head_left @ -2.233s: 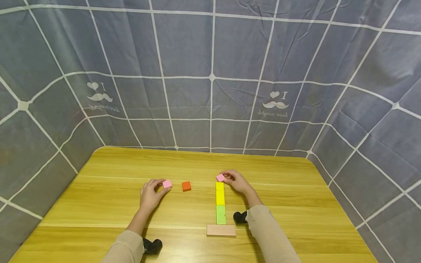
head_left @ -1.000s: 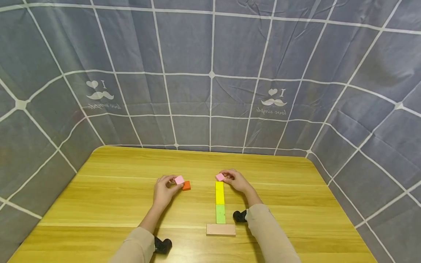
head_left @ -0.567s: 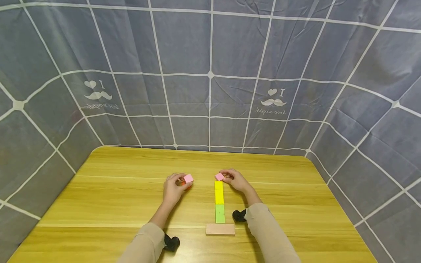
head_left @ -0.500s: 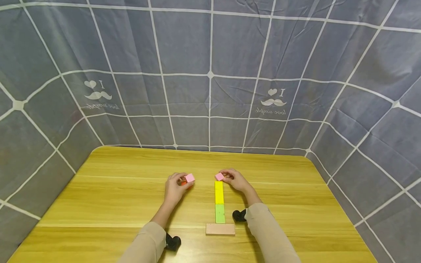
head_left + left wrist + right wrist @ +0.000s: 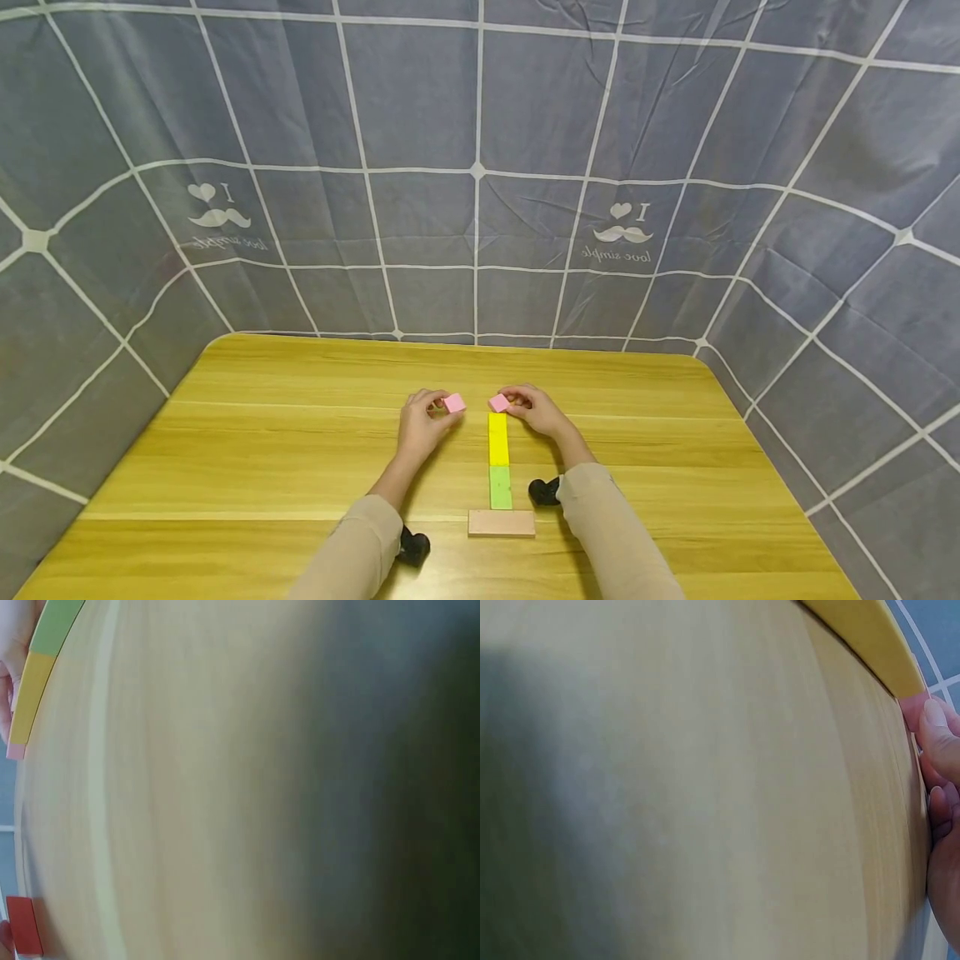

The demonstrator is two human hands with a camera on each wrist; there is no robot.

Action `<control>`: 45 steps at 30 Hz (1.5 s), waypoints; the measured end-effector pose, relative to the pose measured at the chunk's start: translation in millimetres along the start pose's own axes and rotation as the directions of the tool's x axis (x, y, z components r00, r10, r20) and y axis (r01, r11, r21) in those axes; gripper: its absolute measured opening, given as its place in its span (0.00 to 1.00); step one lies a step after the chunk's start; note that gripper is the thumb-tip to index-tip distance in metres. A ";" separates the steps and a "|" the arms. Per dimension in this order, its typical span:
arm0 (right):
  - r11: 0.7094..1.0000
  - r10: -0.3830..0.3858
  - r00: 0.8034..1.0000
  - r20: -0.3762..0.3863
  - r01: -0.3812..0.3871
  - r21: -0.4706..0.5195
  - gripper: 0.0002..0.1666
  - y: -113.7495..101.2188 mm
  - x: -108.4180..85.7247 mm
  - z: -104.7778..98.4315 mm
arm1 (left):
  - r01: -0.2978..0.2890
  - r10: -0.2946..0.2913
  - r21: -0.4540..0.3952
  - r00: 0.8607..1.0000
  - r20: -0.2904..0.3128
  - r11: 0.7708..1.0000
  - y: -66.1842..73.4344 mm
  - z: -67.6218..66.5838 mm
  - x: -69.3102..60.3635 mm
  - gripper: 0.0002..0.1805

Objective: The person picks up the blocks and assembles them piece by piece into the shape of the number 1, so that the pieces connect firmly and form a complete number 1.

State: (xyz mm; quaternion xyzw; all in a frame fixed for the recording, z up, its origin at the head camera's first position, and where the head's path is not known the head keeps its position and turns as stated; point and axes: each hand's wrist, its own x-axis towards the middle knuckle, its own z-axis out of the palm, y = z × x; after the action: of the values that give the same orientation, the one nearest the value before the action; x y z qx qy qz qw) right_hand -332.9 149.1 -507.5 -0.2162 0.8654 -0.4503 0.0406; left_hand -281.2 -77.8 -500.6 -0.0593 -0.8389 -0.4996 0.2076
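Note:
My left hand (image 5: 422, 429) pinches a pink block (image 5: 454, 403) between thumb and fingers, left of the row's far end. A red block (image 5: 25, 925) shows low in the left wrist view beside a fingertip; in the head view it is hidden, apparently behind my left hand. My right hand (image 5: 542, 412) pinches another pink block (image 5: 498, 403) at the far end of the yellow block (image 5: 498, 439). Nearer me, a light green block (image 5: 500, 487) adjoins the yellow one. Across the near end lies a long pale pinkish-tan block (image 5: 501, 523).
The wooden table (image 5: 247, 467) carries all the blocks. A grey curtain (image 5: 420, 217) with white lines stands behind it and at both sides. Black devices (image 5: 414, 547) sit at both wrists, close to the tabletop.
My left hand has moved right with its pink block, passing over the red block, which is now out of sight in the head view. My right hand has stayed almost still.

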 end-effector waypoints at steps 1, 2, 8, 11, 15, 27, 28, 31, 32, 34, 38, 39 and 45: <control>1.000 0.001 1.000 -0.001 -0.001 -0.001 0.17 -0.3 0.0 0.4 | -0.007 0.007 -0.001 1.000 0.003 1.000 -0.4 1.8 0.3 0.16; 1.000 0.001 1.000 -0.001 -0.001 -0.004 0.17 -0.8 0.0 0.8 | -0.015 0.015 -0.003 1.000 0.006 1.000 -0.7 3.4 0.7 0.16; 1.000 -0.007 1.000 -0.011 0.007 -0.001 0.17 -7.5 -2.4 1.4 | -0.020 0.020 -0.003 0.999 0.033 1.000 4.7 12.1 2.6 0.16; 1.000 0.006 1.000 -0.013 -0.006 -0.017 0.17 -1.7 -0.6 2.4 | -0.018 0.017 0.010 0.999 0.050 1.000 6.5 17.2 3.3 0.16; 1.000 0.000 1.000 -0.015 -0.001 -0.024 0.16 -0.9 -0.5 2.6 | -0.036 0.035 0.026 0.997 0.068 0.999 7.2 23.9 5.0 0.15; 0.987 -0.143 0.990 -0.013 0.144 0.065 0.18 18.6 2.5 2.6 | -0.029 0.009 0.139 0.990 0.141 0.990 6.6 35.7 11.2 0.16; 0.987 -0.148 0.989 -0.017 0.149 0.064 0.18 19.8 2.6 2.7 | -0.026 0.005 0.144 0.990 0.144 0.989 7.0 36.0 11.5 0.16; 0.990 -0.126 0.992 -0.016 0.127 0.054 0.17 14.7 0.8 2.9 | -0.021 -0.002 0.156 0.989 0.150 0.988 8.5 36.4 11.7 0.16; 0.995 -0.088 0.996 -0.022 0.088 0.038 0.16 1.9 -3.7 1.9 | -0.022 -0.002 0.157 0.989 0.150 0.987 9.0 36.7 11.6 0.16; 0.997 -0.079 0.997 -0.018 0.079 0.015 0.16 -6.9 -6.6 1.4 | -0.022 -0.003 0.158 0.988 0.154 0.987 10.1 37.3 11.3 0.16; 0.998 -0.064 0.998 -0.018 0.064 0.013 0.16 -29.1 -13.0 -1.2 | -0.001 -0.023 0.144 0.986 0.163 0.990 11.7 38.6 9.7 0.16; 0.998 -0.056 0.998 -0.018 0.057 0.022 0.16 -32.9 -14.2 -1.8 | 0.011 -0.033 0.135 0.986 0.162 0.991 11.8 38.8 9.3 0.15; 0.999 -0.031 0.999 -0.033 0.031 -0.019 0.16 -13.1 -9.4 2.7 | 0.043 -0.057 0.093 0.987 0.151 0.995 8.7 39.6 6.6 0.15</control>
State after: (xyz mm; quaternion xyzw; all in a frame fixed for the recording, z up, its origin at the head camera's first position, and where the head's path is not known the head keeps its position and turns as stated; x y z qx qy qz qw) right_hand -319.3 144.3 -499.8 -0.2222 0.8666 -0.4465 0.0171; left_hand -295.9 -40.1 -507.3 -0.0671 -0.8751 -0.4607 0.1324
